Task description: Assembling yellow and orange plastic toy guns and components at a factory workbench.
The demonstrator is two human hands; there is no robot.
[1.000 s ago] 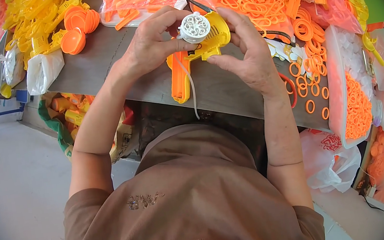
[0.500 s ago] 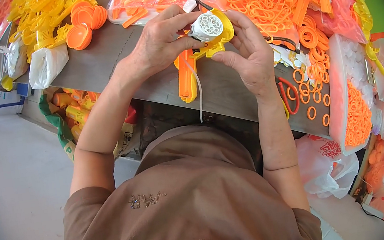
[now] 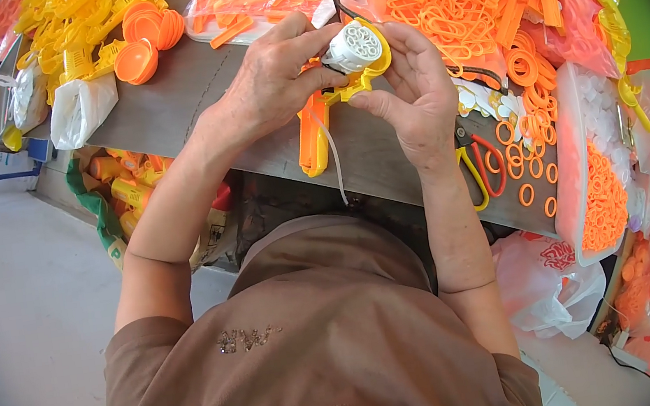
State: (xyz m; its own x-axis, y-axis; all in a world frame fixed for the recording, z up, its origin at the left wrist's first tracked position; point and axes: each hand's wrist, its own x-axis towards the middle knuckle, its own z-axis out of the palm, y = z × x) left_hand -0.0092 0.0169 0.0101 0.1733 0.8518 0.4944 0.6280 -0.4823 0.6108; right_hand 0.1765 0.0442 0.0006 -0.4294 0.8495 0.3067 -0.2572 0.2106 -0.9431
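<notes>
Over the table edge, both hands hold a partly assembled yellow and orange toy bubble gun (image 3: 314,140). My left hand (image 3: 254,84) is closed, its thumb and fingers pinching the side of the round white nozzle (image 3: 355,46), whose front is full of ring-shaped holes. On the other side, my right hand (image 3: 420,102) curls round the yellow shell (image 3: 377,68) that cups the nozzle, thumb below and fingers behind. The gun's grip points down toward me. A thin clear tube (image 3: 337,164) dangles beside it. Part of the left hand's fingertips is hidden behind the nozzle.
To the right lie a tool with red and yellow looped handles (image 3: 480,173), loose orange rings (image 3: 526,194) and a clear bin (image 3: 565,207) of small orange parts. Orange pieces (image 3: 441,20) heap at the back. Yellow parts and orange cups (image 3: 135,62) sit far left.
My right hand has shifted slightly left, and the looped-handle tool shows more fully beside my wrist. The nozzle has turned a little to the right; both hands keep their hold.
</notes>
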